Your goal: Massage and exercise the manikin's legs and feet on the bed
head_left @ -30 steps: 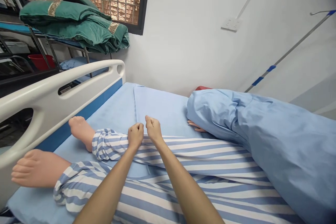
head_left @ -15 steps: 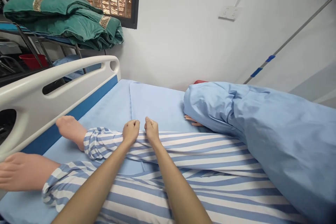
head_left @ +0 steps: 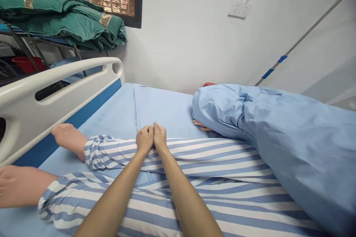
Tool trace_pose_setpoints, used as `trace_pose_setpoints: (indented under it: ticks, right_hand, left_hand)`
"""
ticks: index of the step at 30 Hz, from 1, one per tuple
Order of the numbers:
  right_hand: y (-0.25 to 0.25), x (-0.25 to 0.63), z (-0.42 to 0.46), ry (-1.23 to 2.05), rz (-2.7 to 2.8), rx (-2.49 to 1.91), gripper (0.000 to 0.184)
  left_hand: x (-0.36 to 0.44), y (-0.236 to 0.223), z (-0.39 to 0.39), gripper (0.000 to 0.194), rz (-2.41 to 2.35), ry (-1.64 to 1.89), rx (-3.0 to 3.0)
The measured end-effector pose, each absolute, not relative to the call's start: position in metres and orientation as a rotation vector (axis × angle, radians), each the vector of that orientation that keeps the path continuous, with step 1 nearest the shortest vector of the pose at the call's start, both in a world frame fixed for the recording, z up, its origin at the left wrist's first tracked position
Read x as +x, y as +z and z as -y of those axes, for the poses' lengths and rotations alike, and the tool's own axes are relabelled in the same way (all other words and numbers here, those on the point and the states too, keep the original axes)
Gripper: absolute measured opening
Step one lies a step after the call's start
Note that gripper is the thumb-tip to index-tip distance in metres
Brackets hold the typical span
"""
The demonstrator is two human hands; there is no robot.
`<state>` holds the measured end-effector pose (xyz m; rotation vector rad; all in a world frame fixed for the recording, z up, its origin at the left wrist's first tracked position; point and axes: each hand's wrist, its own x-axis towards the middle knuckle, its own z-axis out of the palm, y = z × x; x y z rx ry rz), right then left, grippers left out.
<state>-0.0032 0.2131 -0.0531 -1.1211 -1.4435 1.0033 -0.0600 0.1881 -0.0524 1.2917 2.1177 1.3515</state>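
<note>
My left hand point(head_left: 145, 137) is closed in a fist over the far leg of the blue-and-white striped trousers point(head_left: 211, 152). Right beside it, my right hand point(head_left: 160, 136) is also curled into a fist, thumb side up, and the two fists touch. Nothing shows in either hand, and the undersides of both are hidden. The trousers are on a lying figure whose smooth bare feet, a far foot point(head_left: 69, 137) and a near foot point(head_left: 25, 185), look like a mannequin's. Both of my forearms reach across the near trouser leg.
A blue quilt point(head_left: 292, 129) covers the figure's upper part, with fingertips point(head_left: 203, 126) showing at its edge. Light blue sheet point(head_left: 164, 105) lies beyond the legs. A white bed end board point(head_left: 80, 72) stands left. Behind are green folded bedding point(head_left: 75, 22) and a metal pole point(head_left: 306, 31).
My left fist has moved right until it meets the right fist; a gap lay between them before. The view has shifted slightly to the right.
</note>
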Motion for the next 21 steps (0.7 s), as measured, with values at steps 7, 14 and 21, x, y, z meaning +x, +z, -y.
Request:
trace_pose_setpoints:
  ticks: [7, 14, 21]
  right_hand:
    - [-0.046, 0.001, -0.213, 0.993, 1.558, -1.107, 0.041]
    - [-0.008, 0.026, -0.216, 0.850, 1.704, -1.038, 0.045]
    - [-0.055, 0.042, -0.217, 0.795, 1.736, -1.104, 0.044]
  left_hand:
    - [-0.062, -0.054, -0.189, 0.036, -2.168, 1.290, 1.346]
    - [-0.061, -0.056, -0.189, 0.035, -2.197, 1.293, 1.354]
    - [-0.060, -0.057, -0.188, 0.033, -2.178, 1.316, 1.374]
